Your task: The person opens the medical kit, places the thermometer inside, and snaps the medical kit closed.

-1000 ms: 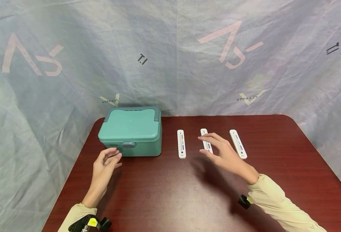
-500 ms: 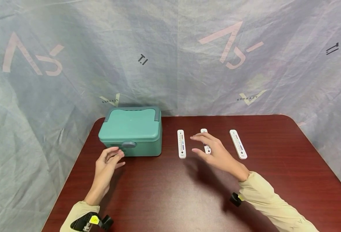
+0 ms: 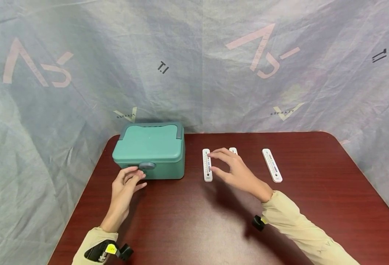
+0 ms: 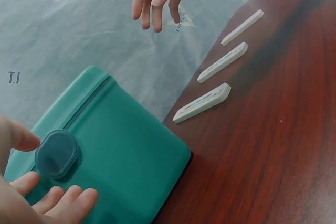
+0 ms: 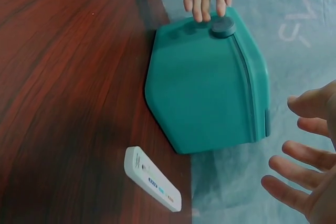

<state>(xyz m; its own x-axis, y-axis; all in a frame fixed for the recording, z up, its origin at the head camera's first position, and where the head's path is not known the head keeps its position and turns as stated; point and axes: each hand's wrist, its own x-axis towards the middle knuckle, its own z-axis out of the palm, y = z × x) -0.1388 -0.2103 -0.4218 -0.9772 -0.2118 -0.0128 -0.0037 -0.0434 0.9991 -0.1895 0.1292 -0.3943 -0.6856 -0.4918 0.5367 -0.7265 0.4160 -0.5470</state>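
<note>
A closed teal plastic box [image 3: 149, 143] stands at the back left, with a grey-blue oval latch [image 3: 147, 166] on its front. My left hand [image 3: 121, 193] is right at that latch, its fingers [image 4: 73, 205] spread and loosely bent beside it. Three white thermometers lie on the table to the right of the box. My right hand [image 3: 237, 171] hovers over them with parted, relaxed fingers and nothing in its grasp. Its fingertips overlap the left thermometer [image 3: 207, 176] in the head view. The hand hides most of the middle thermometer [image 3: 233, 150]; the right thermometer [image 3: 272, 165] is fully visible.
The dark red wooden table [image 3: 187, 224] has rounded back corners. Behind it and at both sides hangs a grey printed cloth [image 3: 194, 66]. Each wrist wears a small black camera, such as the right wrist camera [image 3: 258, 222].
My right hand has moved left, from over the middle thermometer toward the left one. My left hand has shifted slightly right, closer to the latch. The box and thermometers have stayed put.
</note>
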